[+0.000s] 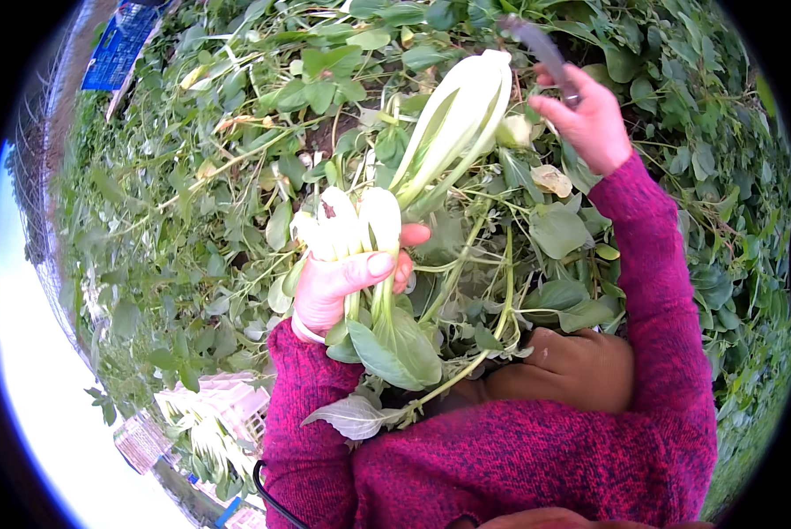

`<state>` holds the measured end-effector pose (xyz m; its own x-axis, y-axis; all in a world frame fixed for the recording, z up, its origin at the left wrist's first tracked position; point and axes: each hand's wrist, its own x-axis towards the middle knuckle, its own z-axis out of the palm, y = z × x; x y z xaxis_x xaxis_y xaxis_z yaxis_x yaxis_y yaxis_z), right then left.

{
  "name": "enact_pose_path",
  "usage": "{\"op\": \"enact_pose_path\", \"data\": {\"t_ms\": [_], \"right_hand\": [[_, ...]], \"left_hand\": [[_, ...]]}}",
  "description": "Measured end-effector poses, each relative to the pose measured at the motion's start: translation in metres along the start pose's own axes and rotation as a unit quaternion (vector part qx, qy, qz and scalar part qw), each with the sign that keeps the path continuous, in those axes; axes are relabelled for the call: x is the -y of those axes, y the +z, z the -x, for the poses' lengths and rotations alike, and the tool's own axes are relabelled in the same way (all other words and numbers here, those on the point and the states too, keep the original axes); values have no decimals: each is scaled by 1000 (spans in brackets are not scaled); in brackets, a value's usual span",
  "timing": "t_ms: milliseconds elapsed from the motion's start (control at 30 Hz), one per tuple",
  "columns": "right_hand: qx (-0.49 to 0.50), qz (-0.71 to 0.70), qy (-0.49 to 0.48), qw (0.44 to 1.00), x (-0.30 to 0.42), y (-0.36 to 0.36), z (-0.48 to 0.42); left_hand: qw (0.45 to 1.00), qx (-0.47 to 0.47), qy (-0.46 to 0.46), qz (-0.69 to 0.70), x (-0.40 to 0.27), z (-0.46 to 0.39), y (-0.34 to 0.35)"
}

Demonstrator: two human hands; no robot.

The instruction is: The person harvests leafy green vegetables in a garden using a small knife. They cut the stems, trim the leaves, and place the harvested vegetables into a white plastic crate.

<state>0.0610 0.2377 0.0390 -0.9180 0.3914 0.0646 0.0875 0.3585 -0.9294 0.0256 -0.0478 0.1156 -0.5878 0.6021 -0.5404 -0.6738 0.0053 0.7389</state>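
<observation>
My left hand [352,278] is closed around the pale stalks of cut leafy greens [332,228], with their white bases up and green leaves hanging below the fist. My right hand [583,116] grips the handle of a knife [541,46], its blurred blade slanting up and to the left. Between the hands, a larger head of pale-stalked greens [461,119] lies with its white base pointing up and right. Its leafy end is partly hidden behind the left hand's bunch.
Dense green plants [560,231] surround both hands. At the lower left stands a pale plastic crate [236,403] beside a pile of pale-stalked greens [210,443]. A blue plastic crate [121,49] is at the upper left. A wire fence runs along the left edge.
</observation>
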Motion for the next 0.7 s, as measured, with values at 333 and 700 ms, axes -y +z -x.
{"op": "enact_pose_path", "data": {"t_ms": [333,700], "right_hand": [[143,-326,-7,935,56,26,13],[157,-353,-39,922,36,9,18]], "left_hand": [[998,67,-1,20,6,24,-7],[997,1,-16,-76,-1,11,17]]}}
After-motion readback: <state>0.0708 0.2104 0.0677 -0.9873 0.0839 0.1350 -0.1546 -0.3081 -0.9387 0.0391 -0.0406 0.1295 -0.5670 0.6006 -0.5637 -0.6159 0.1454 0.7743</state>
